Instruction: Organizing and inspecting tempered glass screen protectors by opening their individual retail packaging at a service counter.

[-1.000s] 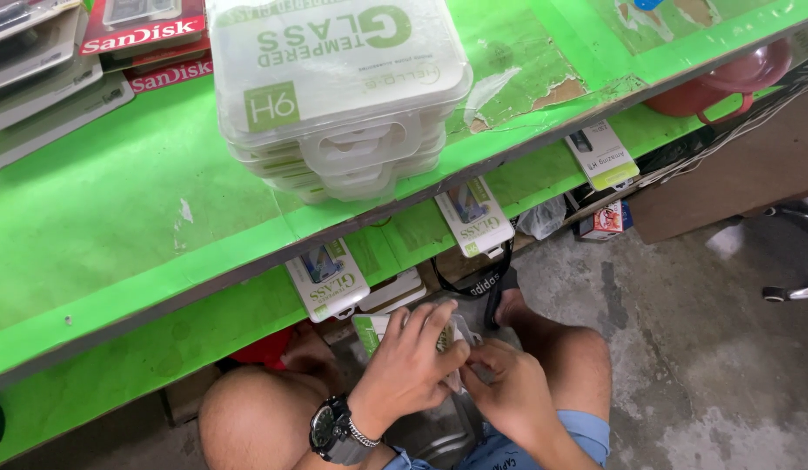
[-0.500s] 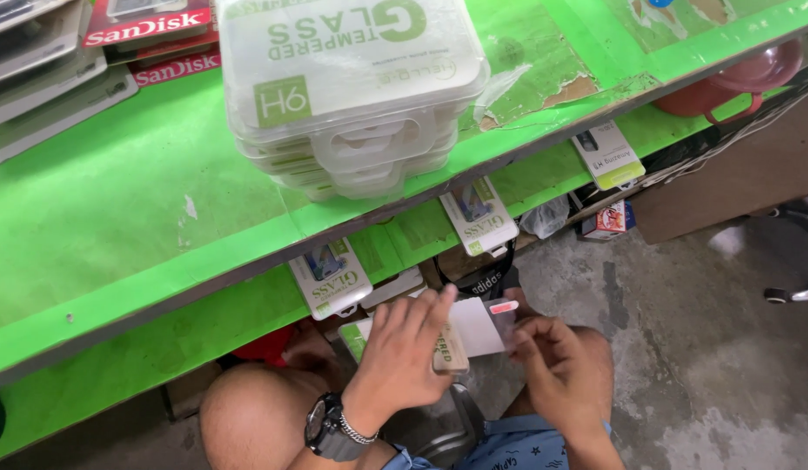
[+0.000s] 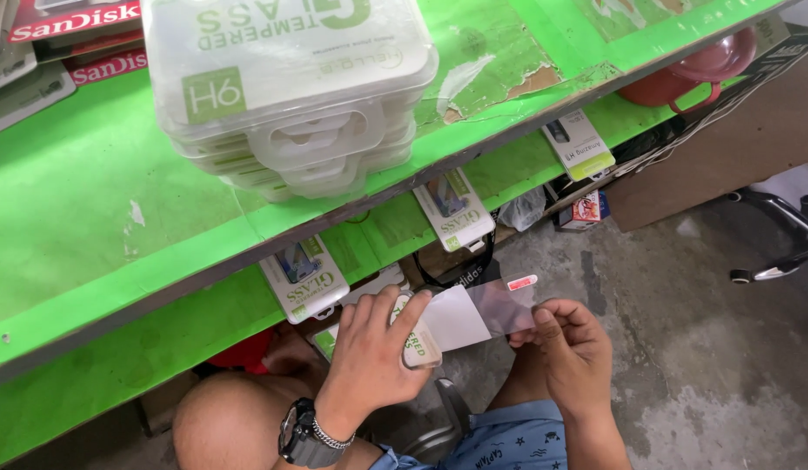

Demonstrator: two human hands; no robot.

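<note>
My left hand (image 3: 365,355), with a dark wristwatch (image 3: 304,435) on its wrist, grips a small clear plastic case with a green and white card insert (image 3: 416,341). My right hand (image 3: 571,346) pinches the far end of a thin clear glass sheet (image 3: 501,306) that sticks out of the case to the right. A white paper sleeve (image 3: 454,318) covers the sheet's inner half, and a small red and white pull tab (image 3: 521,282) sits at its outer corner. Both hands are above my bare knees.
A green table top (image 3: 90,226) carries a stack of clear plastic cases (image 3: 286,96) near its front edge. More small packs (image 3: 304,277) lie on the green lower shelf (image 3: 117,365). A red bowl (image 3: 691,74) and a chair base (image 3: 774,261) are at right, on the concrete floor.
My right hand has drawn the glass sheet and its white sleeve out of the case to the right. A second ago both hands were closed together over the case.
</note>
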